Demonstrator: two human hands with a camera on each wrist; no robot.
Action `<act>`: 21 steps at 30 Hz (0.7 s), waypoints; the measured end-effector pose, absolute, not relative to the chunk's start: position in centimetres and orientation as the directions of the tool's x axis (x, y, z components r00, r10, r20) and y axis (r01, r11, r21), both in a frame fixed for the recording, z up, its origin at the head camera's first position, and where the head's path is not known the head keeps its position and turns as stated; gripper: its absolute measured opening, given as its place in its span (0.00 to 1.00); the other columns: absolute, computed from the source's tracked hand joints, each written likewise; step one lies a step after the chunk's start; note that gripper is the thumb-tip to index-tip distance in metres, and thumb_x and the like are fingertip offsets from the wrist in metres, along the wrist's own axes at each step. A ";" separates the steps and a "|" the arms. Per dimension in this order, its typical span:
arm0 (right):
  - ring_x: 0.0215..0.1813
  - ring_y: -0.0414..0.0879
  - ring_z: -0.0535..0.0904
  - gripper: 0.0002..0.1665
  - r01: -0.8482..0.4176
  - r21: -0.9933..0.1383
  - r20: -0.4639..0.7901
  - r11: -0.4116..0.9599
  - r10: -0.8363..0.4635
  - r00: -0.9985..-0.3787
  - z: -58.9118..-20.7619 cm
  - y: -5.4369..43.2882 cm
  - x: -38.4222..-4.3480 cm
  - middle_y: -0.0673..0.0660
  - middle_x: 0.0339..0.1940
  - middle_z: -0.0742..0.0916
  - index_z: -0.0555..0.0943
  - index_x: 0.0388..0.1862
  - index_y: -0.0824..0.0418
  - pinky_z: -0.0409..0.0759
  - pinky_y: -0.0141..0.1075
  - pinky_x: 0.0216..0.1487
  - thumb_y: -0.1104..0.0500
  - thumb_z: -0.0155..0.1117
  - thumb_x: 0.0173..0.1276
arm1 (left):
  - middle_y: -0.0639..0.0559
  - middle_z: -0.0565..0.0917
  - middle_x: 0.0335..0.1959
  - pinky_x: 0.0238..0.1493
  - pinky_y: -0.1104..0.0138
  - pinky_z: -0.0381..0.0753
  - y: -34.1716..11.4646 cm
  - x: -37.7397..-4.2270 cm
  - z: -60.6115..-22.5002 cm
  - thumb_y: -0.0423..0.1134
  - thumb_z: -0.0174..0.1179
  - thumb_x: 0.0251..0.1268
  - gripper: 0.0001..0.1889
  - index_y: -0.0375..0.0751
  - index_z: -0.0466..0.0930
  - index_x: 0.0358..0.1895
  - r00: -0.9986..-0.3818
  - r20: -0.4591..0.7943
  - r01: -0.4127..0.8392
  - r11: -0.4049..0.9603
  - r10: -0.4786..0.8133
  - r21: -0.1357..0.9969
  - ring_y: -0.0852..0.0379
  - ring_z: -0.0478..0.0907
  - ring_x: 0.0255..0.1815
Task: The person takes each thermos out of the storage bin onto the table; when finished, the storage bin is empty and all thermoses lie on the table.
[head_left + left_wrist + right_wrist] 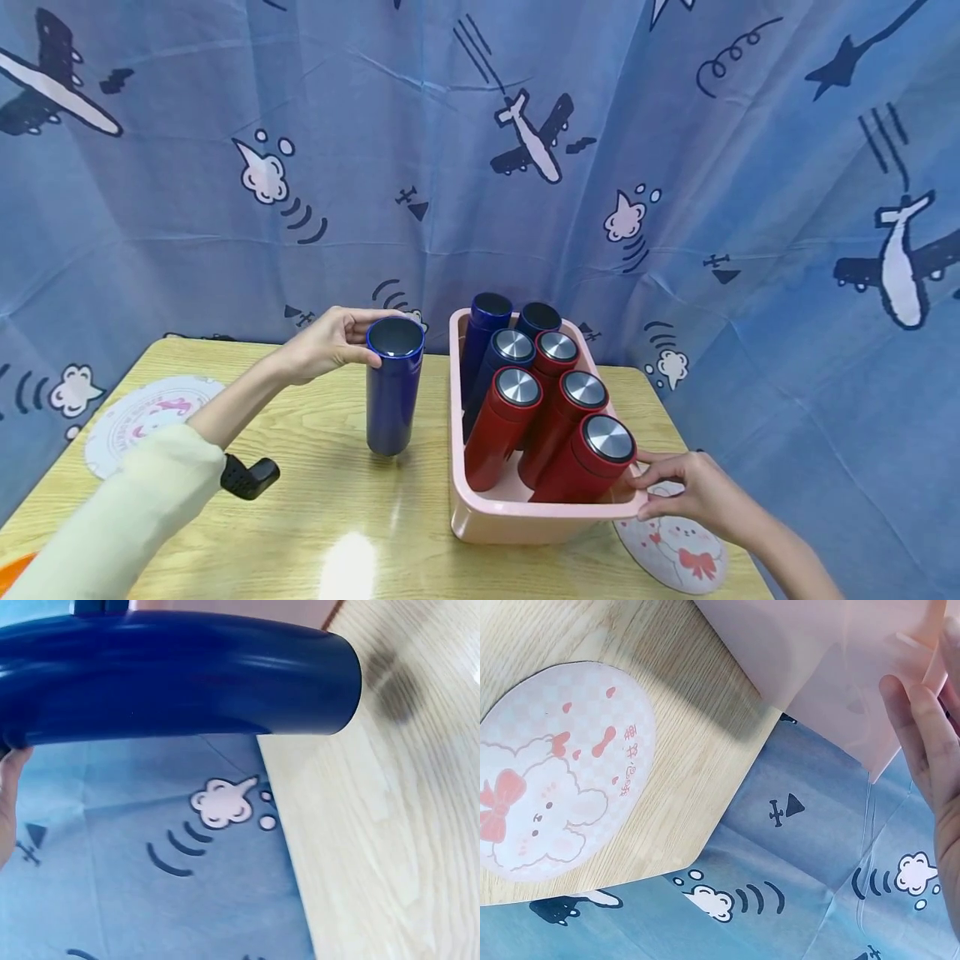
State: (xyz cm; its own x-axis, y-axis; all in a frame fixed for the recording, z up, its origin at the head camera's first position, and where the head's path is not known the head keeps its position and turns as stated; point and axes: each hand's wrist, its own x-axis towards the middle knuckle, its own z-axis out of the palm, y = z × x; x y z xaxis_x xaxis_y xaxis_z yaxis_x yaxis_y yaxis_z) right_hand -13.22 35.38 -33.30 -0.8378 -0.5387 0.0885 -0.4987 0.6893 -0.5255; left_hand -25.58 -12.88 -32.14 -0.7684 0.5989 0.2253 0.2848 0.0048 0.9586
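A blue thermos bottle point(393, 400) with a dark top stands upright in my left hand point(321, 343), which grips it near its upper end, thumb on the near side. In the left wrist view the bottle point(187, 675) spans the top, its base over the wooden table. To its right, a pink bin point(525, 525) holds several bottles: red ones such as the front red bottle point(573, 467) with silver lids, and blue ones toward the back. My right hand point(701, 492) pinches the bin's rim at its near right corner; in the right wrist view fingers point(922, 720) lie against the pink wall.
A round placemat point(153, 408) lies at the table's left, and another round mat point(686, 558) with a bunny print lies beside the bin. A patterned blue curtain point(360, 167) hangs behind the wooden table point(285, 517). Something orange point(15, 571) shows at the lower left.
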 end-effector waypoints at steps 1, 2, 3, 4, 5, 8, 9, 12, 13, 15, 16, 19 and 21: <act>0.54 0.29 0.74 0.18 -0.498 -0.528 0.088 0.688 -0.539 -0.837 -33.3 35.4 -13.2 0.71 0.47 0.84 0.89 0.34 0.58 0.81 0.26 0.38 0.48 0.76 0.48 | 0.33 0.72 0.62 0.54 0.63 0.79 -12.9 -25.8 -32.4 0.18 0.61 0.53 0.35 0.26 0.63 0.68 -0.761 0.223 0.287 0.009 0.609 0.958 0.56 0.81 0.51; 0.54 0.29 0.74 0.17 -0.498 -0.531 0.089 0.686 -0.540 -0.837 -33.3 35.4 -13.2 0.71 0.47 0.84 0.89 0.34 0.58 0.81 0.26 0.38 0.49 0.77 0.48 | 0.33 0.71 0.63 0.54 0.63 0.78 -12.9 -26.0 -32.7 0.18 0.61 0.54 0.35 0.26 0.62 0.68 -0.756 0.218 0.287 0.013 0.617 0.958 0.56 0.81 0.51; 0.54 0.28 0.74 0.17 -0.500 -0.532 0.091 0.683 -0.541 -0.836 -33.4 35.4 -13.2 0.71 0.47 0.84 0.89 0.34 0.58 0.81 0.26 0.38 0.49 0.77 0.48 | 0.33 0.71 0.63 0.54 0.64 0.78 -12.9 -26.2 -32.9 0.18 0.61 0.54 0.35 0.26 0.62 0.68 -0.753 0.214 0.287 0.018 0.622 0.958 0.57 0.81 0.51; 0.54 0.29 0.74 0.17 -0.500 -0.536 0.091 0.681 -0.542 -0.836 -33.4 35.4 -13.2 0.71 0.47 0.84 0.89 0.34 0.58 0.81 0.26 0.39 0.49 0.77 0.48 | 0.32 0.70 0.64 0.54 0.64 0.78 -13.0 -26.4 -33.2 0.18 0.61 0.54 0.35 0.26 0.61 0.68 -0.750 0.210 0.285 0.020 0.627 0.958 0.57 0.81 0.51; 0.54 0.29 0.74 0.17 -0.501 -0.536 0.093 0.679 -0.542 -0.835 -33.4 35.4 -13.2 0.71 0.47 0.84 0.89 0.35 0.58 0.81 0.26 0.38 0.50 0.77 0.48 | 0.32 0.70 0.64 0.54 0.64 0.78 -13.0 -26.6 -33.4 0.18 0.61 0.54 0.35 0.25 0.61 0.69 -0.749 0.208 0.284 0.022 0.629 0.959 0.58 0.81 0.51; 0.54 0.30 0.75 0.17 -0.497 -0.541 0.091 0.678 -0.540 -0.837 -33.4 35.5 -13.2 0.71 0.47 0.84 0.89 0.35 0.58 0.82 0.26 0.38 0.50 0.77 0.48 | 0.31 0.68 0.65 0.55 0.65 0.78 -13.0 -27.2 -33.9 0.18 0.60 0.54 0.35 0.25 0.60 0.69 -0.753 0.200 0.272 0.020 0.627 0.962 0.59 0.81 0.51; 0.54 0.31 0.76 0.18 -0.494 -0.543 0.088 0.679 -0.539 -0.838 -33.4 35.5 -13.2 0.71 0.47 0.84 0.89 0.35 0.58 0.82 0.26 0.38 0.50 0.77 0.48 | 0.31 0.67 0.65 0.55 0.65 0.78 -13.0 -27.4 -34.1 0.18 0.60 0.54 0.35 0.25 0.60 0.69 -0.754 0.200 0.269 0.016 0.626 0.963 0.60 0.80 0.51; 0.53 0.30 0.76 0.18 -0.493 -0.545 0.089 0.678 -0.538 -0.838 -33.3 35.6 -13.2 0.72 0.47 0.84 0.89 0.35 0.58 0.82 0.26 0.37 0.49 0.77 0.48 | 0.31 0.67 0.66 0.54 0.65 0.78 -13.0 -28.0 -34.4 0.17 0.58 0.55 0.35 0.25 0.60 0.69 -0.753 0.203 0.264 0.005 0.626 0.964 0.60 0.80 0.52; 0.53 0.30 0.76 0.18 -0.495 -0.545 0.092 0.677 -0.539 -0.837 -33.3 35.5 -13.2 0.72 0.47 0.84 0.89 0.35 0.58 0.82 0.26 0.37 0.49 0.77 0.48 | 0.32 0.67 0.66 0.54 0.65 0.78 -13.0 -28.1 -34.6 0.17 0.58 0.55 0.34 0.25 0.60 0.69 -0.752 0.204 0.263 0.002 0.627 0.965 0.59 0.79 0.53; 0.54 0.28 0.74 0.18 -0.496 -0.551 0.097 0.671 -0.539 -0.837 -33.3 35.5 -13.2 0.72 0.47 0.84 0.89 0.35 0.59 0.82 0.26 0.38 0.50 0.77 0.48 | 0.32 0.66 0.67 0.53 0.65 0.79 -13.0 -28.5 -34.8 0.17 0.57 0.56 0.34 0.26 0.60 0.69 -0.750 0.204 0.260 -0.002 0.629 0.966 0.59 0.79 0.54; 0.54 0.27 0.74 0.18 -0.497 -0.553 0.100 0.669 -0.539 -0.836 -33.3 35.5 -13.2 0.72 0.47 0.84 0.89 0.35 0.59 0.82 0.26 0.38 0.50 0.77 0.48 | 0.32 0.66 0.67 0.53 0.65 0.79 -13.0 -28.6 -34.9 0.17 0.56 0.57 0.34 0.27 0.60 0.69 -0.750 0.202 0.258 -0.003 0.630 0.966 0.59 0.78 0.55; 0.54 0.26 0.72 0.18 -0.488 -0.564 0.096 0.666 -0.534 -0.840 -33.4 35.5 -13.1 0.73 0.48 0.83 0.89 0.35 0.58 0.82 0.27 0.38 0.49 0.77 0.48 | 0.32 0.66 0.67 0.55 0.65 0.78 -13.1 -29.1 -35.4 0.17 0.55 0.58 0.33 0.28 0.60 0.70 -0.754 0.194 0.250 0.001 0.628 0.968 0.59 0.77 0.56; 0.54 0.25 0.72 0.18 -0.482 -0.569 0.093 0.666 -0.530 -0.843 -33.4 35.5 -13.0 0.73 0.48 0.83 0.89 0.36 0.58 0.82 0.27 0.38 0.49 0.76 0.49 | 0.32 0.67 0.66 0.56 0.65 0.77 -13.1 -29.5 -35.6 0.17 0.54 0.59 0.33 0.28 0.60 0.70 -0.760 0.189 0.247 0.008 0.622 0.969 0.60 0.77 0.56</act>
State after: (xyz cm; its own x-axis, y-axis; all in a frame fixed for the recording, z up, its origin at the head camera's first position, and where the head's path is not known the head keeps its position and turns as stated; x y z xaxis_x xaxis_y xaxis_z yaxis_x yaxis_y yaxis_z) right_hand -13.03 35.52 -33.39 -0.8429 -0.5300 0.0929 -0.4817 0.6662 -0.5694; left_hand -29.46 -13.12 -35.64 -0.7600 0.6218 0.1891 0.2474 0.0077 0.9689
